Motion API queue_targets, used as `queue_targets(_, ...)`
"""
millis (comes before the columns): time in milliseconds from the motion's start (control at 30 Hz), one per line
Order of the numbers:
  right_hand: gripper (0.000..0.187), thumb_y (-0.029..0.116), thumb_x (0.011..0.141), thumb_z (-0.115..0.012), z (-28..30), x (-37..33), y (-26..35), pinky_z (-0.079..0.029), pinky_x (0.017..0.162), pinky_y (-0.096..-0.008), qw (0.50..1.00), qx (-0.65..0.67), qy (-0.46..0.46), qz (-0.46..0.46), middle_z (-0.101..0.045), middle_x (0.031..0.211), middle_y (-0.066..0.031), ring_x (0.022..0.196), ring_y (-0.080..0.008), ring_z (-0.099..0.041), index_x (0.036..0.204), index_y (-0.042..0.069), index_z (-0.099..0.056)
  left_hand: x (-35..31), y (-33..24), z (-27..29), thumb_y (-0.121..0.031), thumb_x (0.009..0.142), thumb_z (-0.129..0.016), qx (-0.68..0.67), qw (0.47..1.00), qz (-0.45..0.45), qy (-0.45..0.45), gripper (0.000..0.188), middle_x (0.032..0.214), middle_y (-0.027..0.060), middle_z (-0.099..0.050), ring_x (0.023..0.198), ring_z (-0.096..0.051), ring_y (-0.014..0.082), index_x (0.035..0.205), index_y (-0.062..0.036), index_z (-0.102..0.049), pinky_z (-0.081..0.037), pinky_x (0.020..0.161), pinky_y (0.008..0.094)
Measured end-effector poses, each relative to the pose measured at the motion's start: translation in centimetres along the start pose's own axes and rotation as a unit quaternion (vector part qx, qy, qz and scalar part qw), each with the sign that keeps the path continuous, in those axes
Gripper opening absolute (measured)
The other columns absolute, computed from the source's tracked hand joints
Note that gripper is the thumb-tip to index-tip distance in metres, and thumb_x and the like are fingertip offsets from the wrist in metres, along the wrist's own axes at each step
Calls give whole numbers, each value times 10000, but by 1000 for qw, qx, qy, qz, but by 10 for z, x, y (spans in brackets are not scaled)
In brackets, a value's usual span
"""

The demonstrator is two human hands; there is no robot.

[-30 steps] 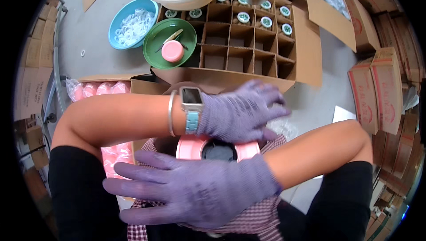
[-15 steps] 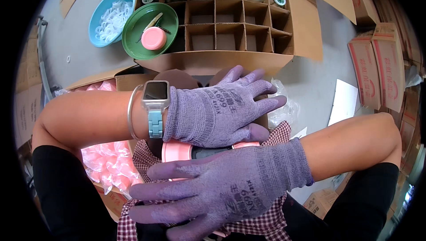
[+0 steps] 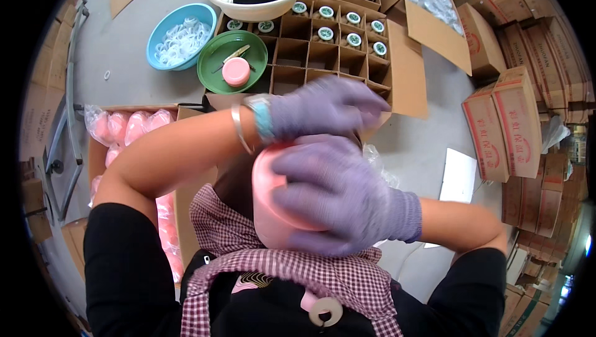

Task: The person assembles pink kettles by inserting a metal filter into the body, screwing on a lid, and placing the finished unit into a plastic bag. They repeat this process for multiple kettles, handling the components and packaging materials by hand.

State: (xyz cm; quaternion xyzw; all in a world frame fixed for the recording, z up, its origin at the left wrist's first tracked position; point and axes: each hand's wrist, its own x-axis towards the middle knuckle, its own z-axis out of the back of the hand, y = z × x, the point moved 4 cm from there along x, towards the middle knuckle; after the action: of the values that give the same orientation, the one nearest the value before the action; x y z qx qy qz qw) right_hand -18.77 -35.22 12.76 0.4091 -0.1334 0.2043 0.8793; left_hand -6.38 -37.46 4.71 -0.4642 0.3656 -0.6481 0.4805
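A round pink jar point(image 3: 268, 213) is held close in front of my chest, over my checked apron. My right hand point(image 3: 338, 197), in a purple glove, wraps around the jar's side from the right. Across from the left reaches my left hand point(image 3: 326, 108), also gloved in purple, with a watch and a bangle at the wrist. It is closed over the jar's far end. Whatever covers that end is hidden by the glove.
Ahead lies a divided cardboard box point(image 3: 310, 58) with several green-lidded jars in its cells. Near it stand a green bowl point(image 3: 217, 64) holding a pink lid, a blue bowl point(image 3: 160, 33) of white rings and a cream bowl point(image 3: 292, 2) of white caps. Bagged pink jars point(image 3: 121, 127) fill a carton on the left. Cartons point(image 3: 512, 120) are stacked on the right.
The jar has come up nearer to me and turned on its side. My right hand moved from its near rim to wrap its side; my left hand stays on the far end.
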Motion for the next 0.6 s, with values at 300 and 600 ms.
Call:
queue_targets(300,313,159,779,-589,-12,-214,-16,-461,987,-396,871,212,-302,-323,-631,1091,-113,1012,-236,-605,1057,20,-629,-94,-14,-55,-265,914,-676,123,979,133,-96,286,1043,159,-642,989,-636,300,1069,-24,-675,-499,886,389)
queue_targets(600,384,346,940,-597,-36,-170,3,-397,1076,-422,890,246,-283,-260,-559,1223,-155,1177,-270,-543,1143,24,-550,-161,-59,-50,-229,720,-870,-126,920,313,-201,942,1281,112,-602,1166,-580,174,1502,43,-420,-464,1021,312)
